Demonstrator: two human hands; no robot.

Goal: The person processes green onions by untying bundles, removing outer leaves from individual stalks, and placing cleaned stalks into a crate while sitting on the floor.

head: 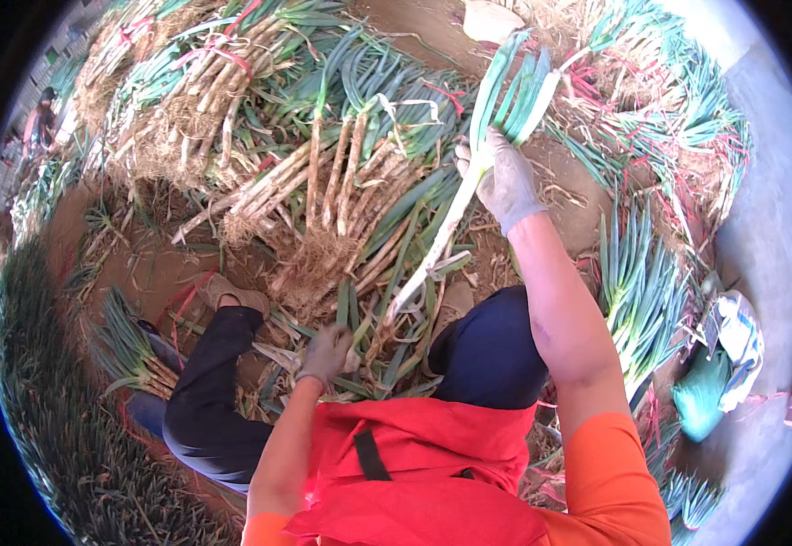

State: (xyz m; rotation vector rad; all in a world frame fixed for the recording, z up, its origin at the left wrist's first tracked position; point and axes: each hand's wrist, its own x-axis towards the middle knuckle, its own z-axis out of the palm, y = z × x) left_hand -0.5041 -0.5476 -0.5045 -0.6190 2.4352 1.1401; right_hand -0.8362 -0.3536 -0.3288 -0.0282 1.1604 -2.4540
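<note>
My right hand (503, 179), in a pale glove, is closed around a large green onion (445, 235) where the white stalk meets the green leaves. The stalk slants down to the left, its root end low between my knees. My left hand (328, 355), also gloved, is near that root end, fingers curled; whether it grips a leaf or peeled strip is unclear. In front of my feet lies a heap of unpeeled green onions (345, 170) with brown, hairy roots. Peeled-off leaves (403, 355) litter the ground below the stalk.
Bundles tied with red string (211, 75) lie at the upper left, more bundles (676, 102) at the upper right. Green onions stand close on my right (642, 293) and a small bunch (136, 355) on my left. A green bag (702, 392) sits at the far right.
</note>
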